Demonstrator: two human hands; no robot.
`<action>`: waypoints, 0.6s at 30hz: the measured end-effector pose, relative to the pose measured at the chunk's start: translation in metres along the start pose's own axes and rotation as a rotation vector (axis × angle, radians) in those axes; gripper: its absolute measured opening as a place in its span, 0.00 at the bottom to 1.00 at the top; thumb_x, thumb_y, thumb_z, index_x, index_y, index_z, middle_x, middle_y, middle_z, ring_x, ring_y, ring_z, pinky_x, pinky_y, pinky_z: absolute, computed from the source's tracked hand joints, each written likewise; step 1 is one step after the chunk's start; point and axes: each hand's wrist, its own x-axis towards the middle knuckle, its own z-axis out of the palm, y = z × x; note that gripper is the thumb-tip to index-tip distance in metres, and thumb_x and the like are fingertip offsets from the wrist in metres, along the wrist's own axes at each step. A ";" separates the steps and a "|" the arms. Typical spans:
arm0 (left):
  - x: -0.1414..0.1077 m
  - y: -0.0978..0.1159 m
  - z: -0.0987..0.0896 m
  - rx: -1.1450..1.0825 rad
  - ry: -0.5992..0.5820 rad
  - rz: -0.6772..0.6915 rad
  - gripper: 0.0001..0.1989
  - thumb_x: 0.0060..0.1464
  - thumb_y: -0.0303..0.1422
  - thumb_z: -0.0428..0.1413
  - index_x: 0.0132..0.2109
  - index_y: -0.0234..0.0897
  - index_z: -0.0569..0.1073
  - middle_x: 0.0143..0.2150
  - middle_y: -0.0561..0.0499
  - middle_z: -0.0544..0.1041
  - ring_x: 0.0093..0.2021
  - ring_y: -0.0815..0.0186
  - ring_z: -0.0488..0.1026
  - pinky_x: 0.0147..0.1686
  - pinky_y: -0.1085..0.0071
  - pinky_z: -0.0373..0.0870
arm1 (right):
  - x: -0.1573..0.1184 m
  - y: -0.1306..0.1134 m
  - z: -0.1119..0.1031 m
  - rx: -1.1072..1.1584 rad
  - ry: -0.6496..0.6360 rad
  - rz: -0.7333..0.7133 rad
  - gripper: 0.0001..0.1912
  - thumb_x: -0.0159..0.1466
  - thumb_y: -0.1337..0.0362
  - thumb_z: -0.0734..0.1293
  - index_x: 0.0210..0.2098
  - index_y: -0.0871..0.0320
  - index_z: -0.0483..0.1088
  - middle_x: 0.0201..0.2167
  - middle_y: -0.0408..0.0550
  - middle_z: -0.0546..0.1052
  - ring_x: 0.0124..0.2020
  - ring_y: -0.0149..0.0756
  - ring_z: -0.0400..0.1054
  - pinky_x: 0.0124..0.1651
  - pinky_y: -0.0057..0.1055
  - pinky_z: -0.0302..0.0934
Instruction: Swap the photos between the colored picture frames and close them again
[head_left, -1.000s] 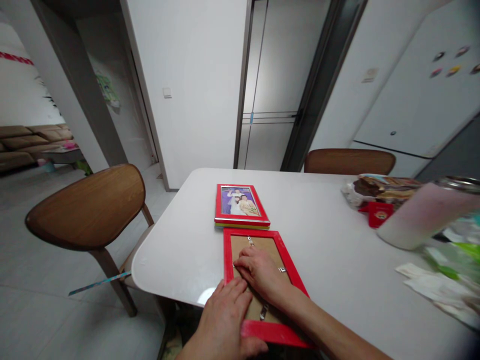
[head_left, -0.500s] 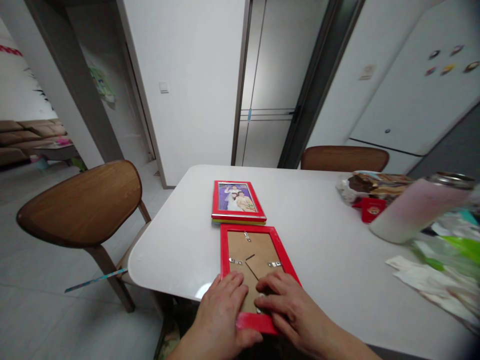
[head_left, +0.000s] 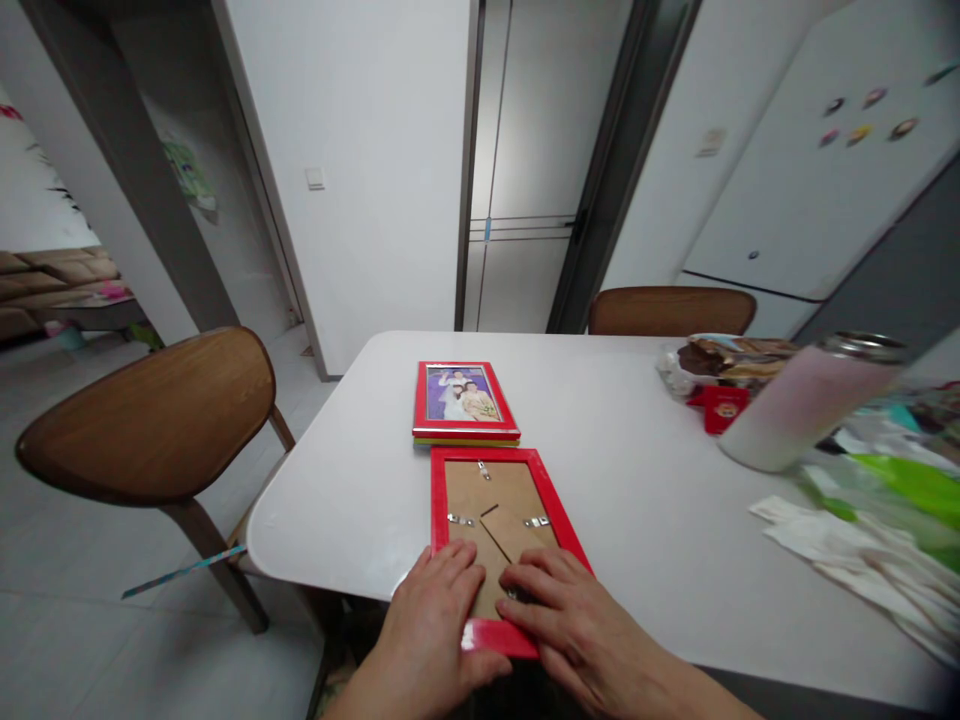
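A red picture frame (head_left: 554,500) lies face down near the table's front edge, its brown backing board (head_left: 502,489) upward. Metal clips hold the board, and a stand flap shows in its middle. My left hand (head_left: 427,620) grips the near left corner, fingers over the board and thumb along the near edge. With bent fingers, my right hand (head_left: 581,620) presses on the near right part and covers the clip area there. Just beyond, another red frame (head_left: 466,432) with a wedding photo (head_left: 461,395) lies face up on a yellowish-edged layer.
On the right of the white table (head_left: 630,520) stand a pink-white bottle (head_left: 810,405), a red packet (head_left: 724,409), plastic-wrapped goods (head_left: 739,360), a green bag (head_left: 915,490) and white gloves or cloth (head_left: 840,555). Wooden chairs stand at left (head_left: 157,415) and behind (head_left: 671,311).
The view has shifted slightly, so everything on the table appears a little further left. My hands stay on the frame, with the right fingers slightly shifted near the lower clip.
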 end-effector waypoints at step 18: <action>-0.001 0.018 0.015 -0.174 0.144 0.167 0.14 0.40 0.31 0.57 0.37 0.38 0.66 0.53 0.43 0.64 0.54 0.52 0.57 0.51 0.40 0.40 | -0.042 0.045 0.010 0.784 0.854 0.831 0.22 0.52 0.55 0.60 0.44 0.57 0.66 0.43 0.52 0.71 0.41 0.40 0.67 0.43 0.37 0.62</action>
